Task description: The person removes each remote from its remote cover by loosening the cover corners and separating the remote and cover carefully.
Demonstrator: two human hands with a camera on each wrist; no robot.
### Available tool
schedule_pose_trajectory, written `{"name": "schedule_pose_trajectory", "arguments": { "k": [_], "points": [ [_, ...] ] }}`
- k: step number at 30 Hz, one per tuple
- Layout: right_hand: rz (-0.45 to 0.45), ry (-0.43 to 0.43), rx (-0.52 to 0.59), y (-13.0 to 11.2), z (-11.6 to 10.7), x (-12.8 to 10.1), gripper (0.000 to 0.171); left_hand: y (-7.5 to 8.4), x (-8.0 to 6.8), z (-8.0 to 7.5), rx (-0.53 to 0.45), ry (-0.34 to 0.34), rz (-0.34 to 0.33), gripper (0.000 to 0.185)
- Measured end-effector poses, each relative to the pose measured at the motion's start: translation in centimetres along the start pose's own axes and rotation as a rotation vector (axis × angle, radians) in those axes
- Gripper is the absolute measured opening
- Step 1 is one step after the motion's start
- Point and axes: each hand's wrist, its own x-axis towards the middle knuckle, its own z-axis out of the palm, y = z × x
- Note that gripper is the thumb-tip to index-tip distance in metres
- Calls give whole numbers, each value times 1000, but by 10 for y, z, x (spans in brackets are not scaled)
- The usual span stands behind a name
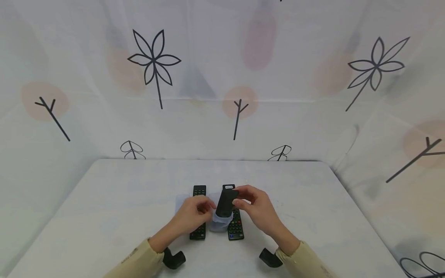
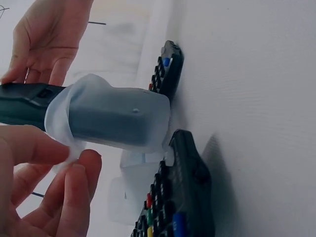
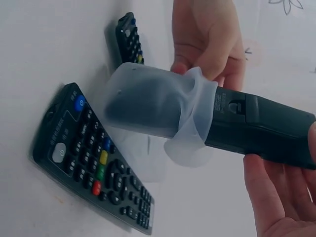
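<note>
A black remote control [image 1: 226, 202] is tilted above the table with one end inside a translucent silicone sleeve [image 2: 118, 116]. The sleeve's open edge is folded and bunched around the remote's middle. At the remote's bare end, my right hand [image 1: 255, 206] grips it between thumb and fingers. My left hand [image 1: 194, 212] pinches the sleeve's loose rim with thumb and fingertips, as the left wrist view shows. A second remote [image 1: 198, 234] lies button side up beneath my left hand. A third remote [image 3: 98, 158], also buttons up, lies by my right hand, partly covered by the held one.
More translucent sleeves [image 2: 123, 197] lie flat on the white table [image 1: 295, 193] between and beside the remotes. Black wrist straps [image 1: 174, 259] hang near both cuffs. A patterned cloth [image 1: 208, 77] rises behind the table and at its sides.
</note>
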Motion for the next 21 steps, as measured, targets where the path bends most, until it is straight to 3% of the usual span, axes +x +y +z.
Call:
{"name": "schedule_pose_trajectory", "arguments": {
  "k": [9, 16, 21],
  "points": [
    [-91, -20, 23, -9, -5, -3, 27, 19, 1, -5, -172, 38, -107, 19],
    [-189, -48, 22, -5, -5, -5, 28, 11, 5, -3, -183, 96, -94, 23],
    [-275, -118, 55, -4, -6, -7, 26, 13, 8, -3, -189, 143, -99, 22]
  ]
}}
